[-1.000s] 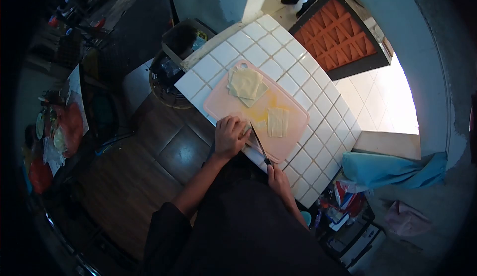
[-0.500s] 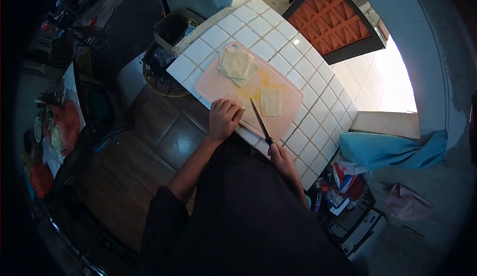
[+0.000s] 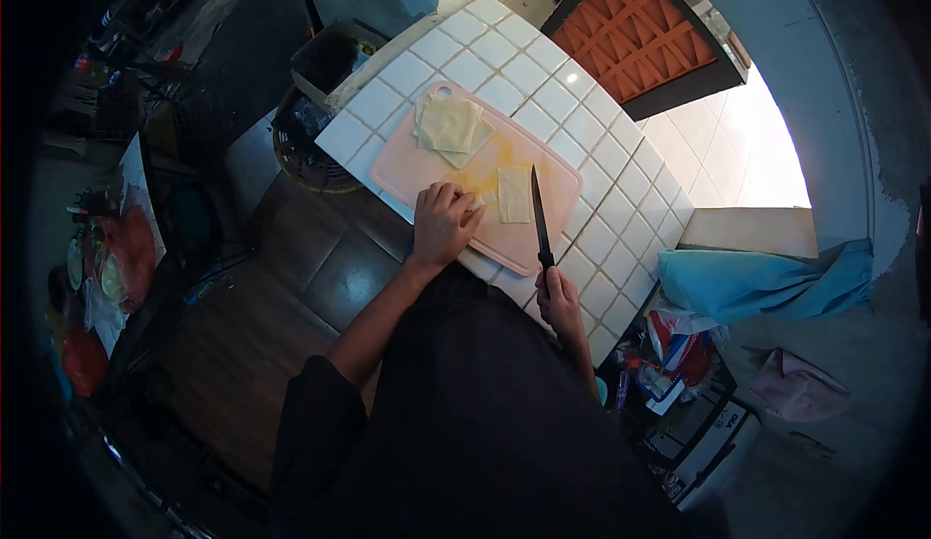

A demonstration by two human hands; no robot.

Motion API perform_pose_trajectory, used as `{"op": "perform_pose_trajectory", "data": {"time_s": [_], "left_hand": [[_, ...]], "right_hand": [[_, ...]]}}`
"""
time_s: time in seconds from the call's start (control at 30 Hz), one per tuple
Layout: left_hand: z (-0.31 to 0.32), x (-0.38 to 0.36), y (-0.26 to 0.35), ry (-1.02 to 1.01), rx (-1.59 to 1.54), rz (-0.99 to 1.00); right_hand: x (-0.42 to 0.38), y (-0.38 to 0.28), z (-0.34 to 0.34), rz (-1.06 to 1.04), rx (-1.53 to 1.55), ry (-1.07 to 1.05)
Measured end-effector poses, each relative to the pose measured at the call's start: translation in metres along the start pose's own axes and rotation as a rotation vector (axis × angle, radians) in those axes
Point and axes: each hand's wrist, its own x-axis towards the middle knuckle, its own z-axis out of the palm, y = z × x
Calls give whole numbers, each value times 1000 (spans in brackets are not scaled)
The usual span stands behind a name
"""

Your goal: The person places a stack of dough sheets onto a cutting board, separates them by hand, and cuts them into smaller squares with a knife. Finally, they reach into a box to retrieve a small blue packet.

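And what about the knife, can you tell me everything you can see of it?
The knife is long and slim, with a dark blade that looks like metal and narrows to a point. Its black handle is partly hidden in the right hand's grip. The blade points away from the person, over the pink cutting board, beside a pale, flat sheet. I can't tell whether the blade touches either one.

Dark-framed orange lattice panel point(image 3: 640, 40) at one o'clock, turquoise cloth point(image 3: 756, 287) at three, pink cloth point(image 3: 800, 386) at four, red plastic bag point(image 3: 138, 253) at nine, round basket point(image 3: 315, 186) at ten, rectangular bin point(image 3: 308, 83) at eleven
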Motion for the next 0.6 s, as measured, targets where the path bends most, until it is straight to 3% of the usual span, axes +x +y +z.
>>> {"op": "perform_pose_trajectory", "data": {"time_s": [0.23,0.6], "left_hand": [[0,8,3,-98,47,47],[10,14,8,4,-75,71]], "right_hand": [[-2,5,9,-11,-20,9],[5,4,5,9,22,-17]]}}
